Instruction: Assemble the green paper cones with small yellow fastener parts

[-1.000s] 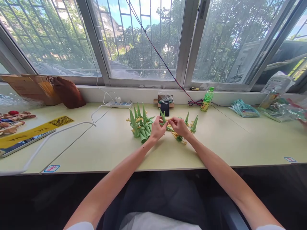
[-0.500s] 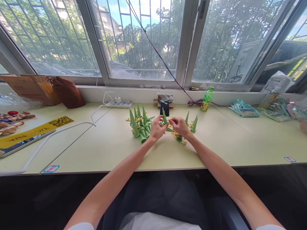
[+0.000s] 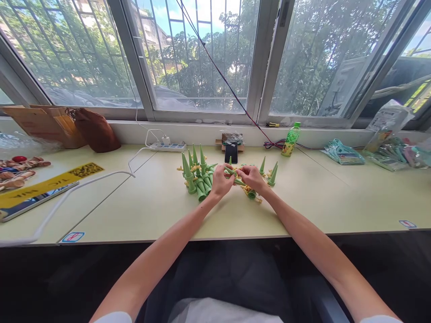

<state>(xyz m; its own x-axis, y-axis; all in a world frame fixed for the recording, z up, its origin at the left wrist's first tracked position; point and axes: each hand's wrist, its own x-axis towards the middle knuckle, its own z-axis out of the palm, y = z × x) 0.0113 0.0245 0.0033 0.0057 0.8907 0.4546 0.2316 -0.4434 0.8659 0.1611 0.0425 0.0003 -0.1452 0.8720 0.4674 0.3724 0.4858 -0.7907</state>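
Note:
Between my two hands is a small green cone (image 3: 230,171), tilted with its point toward the left. My left hand (image 3: 222,181) is closed around it from the left side. My right hand (image 3: 252,176) pinches at the cone's other end; what exactly sits between those fingertips is too small to make out. Close by on the left stands a cluster of green cones (image 3: 189,179) with yellow pieces on them, some upright and some lying down. Right of my hands are more upright cones (image 3: 273,174) and a lying cone with yellow pieces (image 3: 251,194).
Behind my hands a black phone (image 3: 231,153) leans on a small cardboard box. A green bottle (image 3: 291,140) stands at the back right, near dark cables. Packaged items (image 3: 344,152) lie farther right. On the left are a power strip (image 3: 168,146), a white cable and a brown bag (image 3: 96,130).
The green cone has tipped from upright to slanting left between my fingers. Both hands keep nearly the same place.

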